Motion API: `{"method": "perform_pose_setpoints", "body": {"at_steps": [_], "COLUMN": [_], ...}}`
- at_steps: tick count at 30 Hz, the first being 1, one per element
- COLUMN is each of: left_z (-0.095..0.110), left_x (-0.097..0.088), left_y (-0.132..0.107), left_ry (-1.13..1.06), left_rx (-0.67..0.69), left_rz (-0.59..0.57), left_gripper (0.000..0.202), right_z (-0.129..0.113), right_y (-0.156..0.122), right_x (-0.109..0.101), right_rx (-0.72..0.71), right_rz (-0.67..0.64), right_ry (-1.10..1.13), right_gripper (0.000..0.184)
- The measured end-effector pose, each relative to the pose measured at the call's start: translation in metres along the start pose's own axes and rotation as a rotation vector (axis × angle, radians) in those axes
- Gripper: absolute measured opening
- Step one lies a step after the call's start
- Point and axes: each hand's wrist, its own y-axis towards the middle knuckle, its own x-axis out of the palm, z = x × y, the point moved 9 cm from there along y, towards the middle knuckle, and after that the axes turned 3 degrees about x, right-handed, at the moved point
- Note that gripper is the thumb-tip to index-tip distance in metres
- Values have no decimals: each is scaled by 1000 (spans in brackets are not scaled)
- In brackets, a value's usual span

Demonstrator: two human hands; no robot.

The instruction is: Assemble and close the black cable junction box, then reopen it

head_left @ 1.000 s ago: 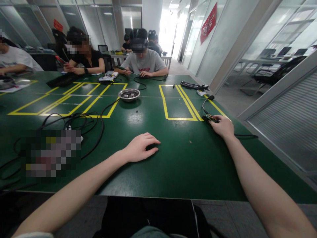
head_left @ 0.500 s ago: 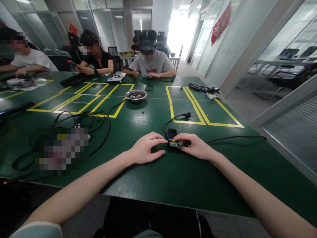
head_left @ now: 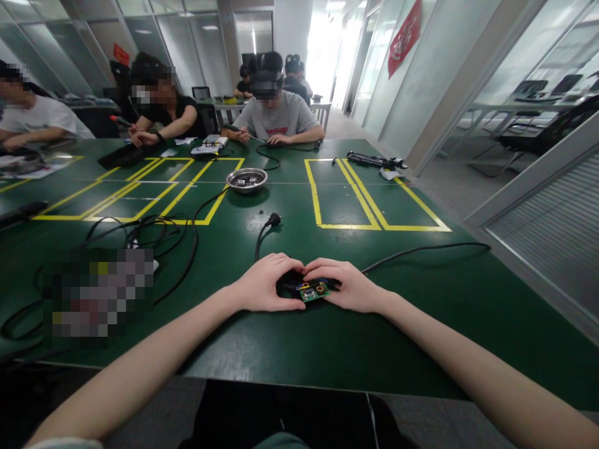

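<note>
**Both hands closed in around a small board, near table edge**

Obs.: The person's left hand (head_left: 264,284) and right hand (head_left: 350,287) lie on the green table (head_left: 327,337), fingertips meeting above a small green circuit board (head_left: 312,290). The board lies flat between the two hands, close to the near edge and about centre.

Right grip: fingers curled over the board's far and right side, thumb below, grasping it. Left grip: curved, thumb at the board's left edge; cannot tell from here whether it actually clamps anything. A dark shape sits in the hollow between the hands, too shadowed to identify.

A black cable (head_left: 257,243) runs from the hands away across the table to a plug (head_left: 274,219) lying loose. A second cable (head_left: 421,249) trails off to the right.

Surroundings: metal bowl (head_left: 246,179) further back, beside yellow tape lines (head_left: 327,225). Tangle of cables (head_left: 150,231) to the left. Co-workers (head_left: 274,118) seated at the far side, their hands on their own items.
</note>
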Motion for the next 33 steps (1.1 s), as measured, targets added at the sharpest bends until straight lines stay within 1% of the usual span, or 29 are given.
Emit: {"method": "perform_pose_setpoints", "body": {"at_steps": [3, 5, 9, 11, 13, 15, 17, 19, 21, 23, 26, 28, 30, 33], "left_z": [-5, -9, -12, -12, -11, -9, -7, -7, -9, -14, -20, -22, -20, -16], "left_x": [-1, -1, -1, 0, 1, 2, 3, 4, 3, 1, -2, -3, -3, -1], "left_y": [-1, -2, -3, -3, -3, -3, -3, -4, -4, -4, -5, -6, -6, -4], "left_ry": [2, -29, -36, -10, 15, 37, 49, 44, 28, 13, -7, -21, -23, -4], "left_rx": [-23, -53, -84, -81, -77, -69, -52, -35, -33, -44, -58, -56, -46, -32], "left_rz": [17, 23, 23, 16, 0, -19, -39, -50, -43, -20, 15, 25, 18, -1], "left_gripper": [58, 57, 59, 62, 66, 74, 84, 91, 92, 86, 68, 60, 59, 64], "right_z": [4, 9, 24, 33, 42, 48, 51, 52, 51, 48, 47, 47, 47, 49], "right_y": [0, 0, -2, -3, -5, -6, -6, -7, -6, -6, -6, -6, -6, -6], "right_x": [-6, -9, -8, -7, -6, -6, -7, -8, -10, -10, -8, -7, -7, -8], "right_rx": [39, 87, 246, 336, 419, 483, 524, 542, 538, 520, 503, 500, 495, 493], "right_rz": [45, 50, 16, 13, 31, 56, 78, 87, 78, 47, 1, -12, -6, 30], "right_ry": [-6, -7, 70, 169, 258, 295, 292, 275, 255, 235, 220, 224, 242, 282], "right_gripper": [27, 23, 17, 23, 34, 43, 46, 46, 44, 40, 36, 36, 38, 40]}}
